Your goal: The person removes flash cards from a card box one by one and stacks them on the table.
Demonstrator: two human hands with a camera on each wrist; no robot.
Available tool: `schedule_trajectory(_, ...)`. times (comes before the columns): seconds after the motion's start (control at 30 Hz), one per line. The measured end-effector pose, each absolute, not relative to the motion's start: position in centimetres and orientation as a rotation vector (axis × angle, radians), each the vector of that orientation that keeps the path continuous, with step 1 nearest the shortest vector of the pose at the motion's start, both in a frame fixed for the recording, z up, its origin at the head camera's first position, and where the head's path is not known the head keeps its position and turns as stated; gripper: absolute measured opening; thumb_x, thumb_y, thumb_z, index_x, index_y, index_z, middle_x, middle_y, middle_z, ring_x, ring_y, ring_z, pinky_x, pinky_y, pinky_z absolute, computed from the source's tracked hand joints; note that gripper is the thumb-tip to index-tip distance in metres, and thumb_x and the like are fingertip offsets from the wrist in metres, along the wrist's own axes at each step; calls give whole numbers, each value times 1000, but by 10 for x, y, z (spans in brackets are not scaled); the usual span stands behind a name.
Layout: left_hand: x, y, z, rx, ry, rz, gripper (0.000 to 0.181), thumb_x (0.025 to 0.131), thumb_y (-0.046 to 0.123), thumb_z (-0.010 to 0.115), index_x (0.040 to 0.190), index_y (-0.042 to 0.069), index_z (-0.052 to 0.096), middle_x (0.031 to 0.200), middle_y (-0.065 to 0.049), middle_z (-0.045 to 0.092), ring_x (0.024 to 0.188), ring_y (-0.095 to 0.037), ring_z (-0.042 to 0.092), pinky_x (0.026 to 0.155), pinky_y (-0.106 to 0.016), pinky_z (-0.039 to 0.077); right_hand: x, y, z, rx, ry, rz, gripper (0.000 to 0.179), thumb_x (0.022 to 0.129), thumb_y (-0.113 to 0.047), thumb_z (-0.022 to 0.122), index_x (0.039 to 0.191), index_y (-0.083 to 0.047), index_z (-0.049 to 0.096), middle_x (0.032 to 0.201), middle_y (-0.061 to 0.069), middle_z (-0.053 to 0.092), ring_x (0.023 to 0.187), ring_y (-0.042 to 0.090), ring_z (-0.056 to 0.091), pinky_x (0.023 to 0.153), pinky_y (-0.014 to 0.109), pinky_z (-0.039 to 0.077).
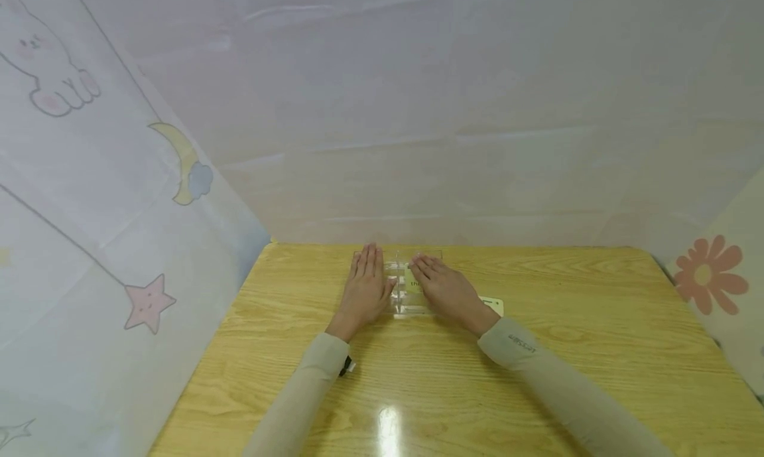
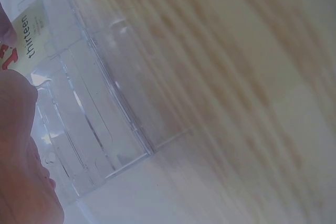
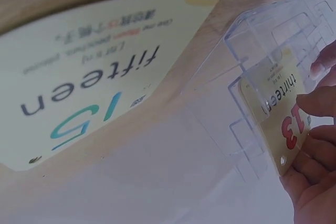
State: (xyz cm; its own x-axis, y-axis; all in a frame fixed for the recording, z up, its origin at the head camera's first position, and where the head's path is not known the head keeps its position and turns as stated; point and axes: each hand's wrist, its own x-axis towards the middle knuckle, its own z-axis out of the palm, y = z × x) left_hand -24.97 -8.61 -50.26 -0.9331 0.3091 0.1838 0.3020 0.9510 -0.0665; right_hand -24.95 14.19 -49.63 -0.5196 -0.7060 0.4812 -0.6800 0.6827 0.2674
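A clear plastic holder (image 1: 398,304) with slots lies on the wooden table. My left hand (image 1: 365,284) rests on its left part, fingers extended and thumb toward the middle; the left wrist view shows only part of this hand (image 2: 21,150) beside the holder (image 2: 100,119). My right hand (image 1: 447,290) is over the right part and partly hides a pale yellow number card (image 1: 413,279). In the right wrist view, the thumb and curled fingers of the right hand (image 3: 317,150) hold the card's edge. The card (image 3: 273,103) reads "thirteen" with a red 13 and lies against the holder.
Another number card (image 1: 493,304), reading "fifteen" with a blue-green 15 (image 3: 89,77), lies on the table (image 1: 418,391) right of the holder, partly behind the right wrist. A pale cloth (image 1: 418,112) with printed figures hangs behind the table and along its sides.
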Motion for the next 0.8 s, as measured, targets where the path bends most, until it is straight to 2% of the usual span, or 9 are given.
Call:
schedule_trajectory(0.23, -249, -86, -503, -459, -2919, 65, 77, 106, 50, 23, 157, 0, -4, 165, -16, -15, 156, -32, -3, 128, -47, 2, -244, 138, -493, 1022, -2389, 15, 46, 95, -8, 63, 140, -2, 54, 141, 15, 58, 133, 28, 55, 113, 40, 44)
schedule_trajectory(0.43, -249, -86, -503, -463, -2922, 56, 77, 106, 50, 22, 157, 0, -6, 165, -15, -16, 155, -29, -11, 128, -47, 1, -243, 136, -491, 1002, -2387, 35, 44, 94, -9, 64, 137, -4, 57, 139, 14, 60, 130, 26, 58, 110, 39, 46)
schedule_trajectory(0.53, -249, -87, -502, -467, -2927, 58, 77, 106, 50, 22, 157, 0, -6, 165, -16, -16, 155, -30, -10, 128, -47, 1, -243, 135, -490, 1003, -2369, 57, 42, 94, -10, 65, 135, -3, 59, 135, 14, 63, 127, 25, 61, 108, 38, 49)
schedule_trajectory(0.63, -249, -87, -502, -469, -2926, 63, 77, 106, 50, 23, 157, -1, -4, 165, -16, -15, 156, -32, -4, 128, -47, 2, -243, 134, -488, 1002, -2346, 93, 41, 91, -8, 68, 132, -3, 62, 131, 14, 66, 122, 25, 64, 102, 37, 53)
schedule_trajectory(0.8, -251, -88, -501, -473, -2908, 63, 76, 106, 49, 24, 157, -1, -2, 165, -17, -13, 156, -34, 0, 128, -48, 4, -246, 133, -484, 987, -2327, 147, 40, 88, -2, 70, 127, -5, 65, 124, 13, 70, 112, 25, 70, 85, 35, 60)
